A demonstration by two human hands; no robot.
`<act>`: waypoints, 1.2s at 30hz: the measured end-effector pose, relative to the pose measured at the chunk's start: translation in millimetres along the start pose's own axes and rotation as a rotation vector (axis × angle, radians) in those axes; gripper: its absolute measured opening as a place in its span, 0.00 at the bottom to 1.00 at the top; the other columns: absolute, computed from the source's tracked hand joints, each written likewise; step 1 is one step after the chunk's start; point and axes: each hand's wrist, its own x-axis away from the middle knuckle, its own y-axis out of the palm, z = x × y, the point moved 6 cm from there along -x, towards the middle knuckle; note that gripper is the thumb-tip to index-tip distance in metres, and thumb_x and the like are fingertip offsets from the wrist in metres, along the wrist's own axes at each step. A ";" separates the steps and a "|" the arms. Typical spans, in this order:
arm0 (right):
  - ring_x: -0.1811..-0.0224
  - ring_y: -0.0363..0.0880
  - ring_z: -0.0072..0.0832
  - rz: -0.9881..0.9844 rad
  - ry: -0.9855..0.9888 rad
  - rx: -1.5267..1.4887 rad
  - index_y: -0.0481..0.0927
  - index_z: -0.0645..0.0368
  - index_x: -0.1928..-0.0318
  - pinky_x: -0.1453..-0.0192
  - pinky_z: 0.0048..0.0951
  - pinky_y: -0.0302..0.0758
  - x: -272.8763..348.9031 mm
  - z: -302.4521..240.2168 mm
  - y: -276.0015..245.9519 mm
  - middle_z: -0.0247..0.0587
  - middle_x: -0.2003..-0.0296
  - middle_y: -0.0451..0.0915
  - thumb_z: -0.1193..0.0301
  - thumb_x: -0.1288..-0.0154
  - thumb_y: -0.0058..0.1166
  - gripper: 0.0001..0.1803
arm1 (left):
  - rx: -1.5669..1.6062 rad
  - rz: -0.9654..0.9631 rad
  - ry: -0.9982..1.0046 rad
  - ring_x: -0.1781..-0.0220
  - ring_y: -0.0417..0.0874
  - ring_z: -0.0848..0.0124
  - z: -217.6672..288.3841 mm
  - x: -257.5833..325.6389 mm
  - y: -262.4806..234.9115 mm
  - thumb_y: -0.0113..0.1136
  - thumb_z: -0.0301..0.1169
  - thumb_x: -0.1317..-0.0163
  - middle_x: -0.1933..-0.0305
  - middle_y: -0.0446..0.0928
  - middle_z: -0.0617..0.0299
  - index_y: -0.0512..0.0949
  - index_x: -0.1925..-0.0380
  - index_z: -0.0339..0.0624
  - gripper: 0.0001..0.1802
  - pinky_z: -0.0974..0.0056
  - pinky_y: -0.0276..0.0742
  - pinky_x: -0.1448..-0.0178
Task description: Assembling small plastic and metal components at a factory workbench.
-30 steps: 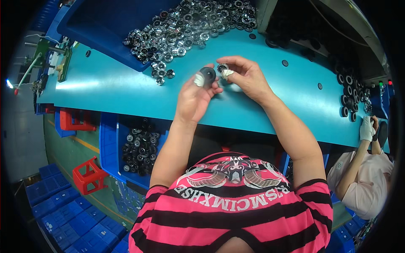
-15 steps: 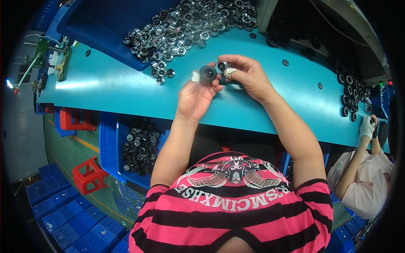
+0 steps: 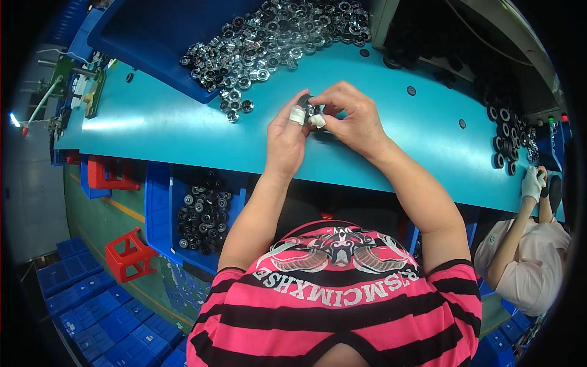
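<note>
My left hand (image 3: 286, 140) is closed on a small black rubber tire (image 3: 306, 100), turned edge-on above the table. My right hand (image 3: 353, 119) pinches a shiny chrome wheel hub (image 3: 314, 111) between thumb and fingers, pressed against the tire's side. Pale tape wraps a digit on each hand. How far the hub sits inside the tire is hidden by my fingers. Ahead and to the left, a big heap of chrome wheel hubs (image 3: 269, 52) spills from a blue bin (image 3: 140, 55) onto the teal tabletop (image 3: 391, 134).
Black tires (image 3: 506, 131) stand grouped at the right, near a co-worker's gloved hand (image 3: 532, 183). A few dark discs (image 3: 411, 91) lie scattered on the table. Below its front edge, a blue crate (image 3: 205, 214) holds assembled wheels. A red stool (image 3: 129, 254) stands on the floor at left.
My hands have come together: the right moved left and slightly down, bringing the hub against the tire. My left hand turned the tire from face-on to edge-on.
</note>
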 end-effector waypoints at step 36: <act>0.57 0.82 0.23 -0.188 0.364 -0.232 0.85 0.61 0.49 0.49 0.26 0.79 6.5 30.3 15.8 0.34 0.55 0.82 0.70 0.39 0.67 0.18 | -0.159 0.048 0.076 0.59 0.83 0.70 1.7 -0.1 0.2 0.52 0.40 0.23 0.51 0.80 0.59 0.73 0.39 0.42 0.19 0.62 0.85 0.58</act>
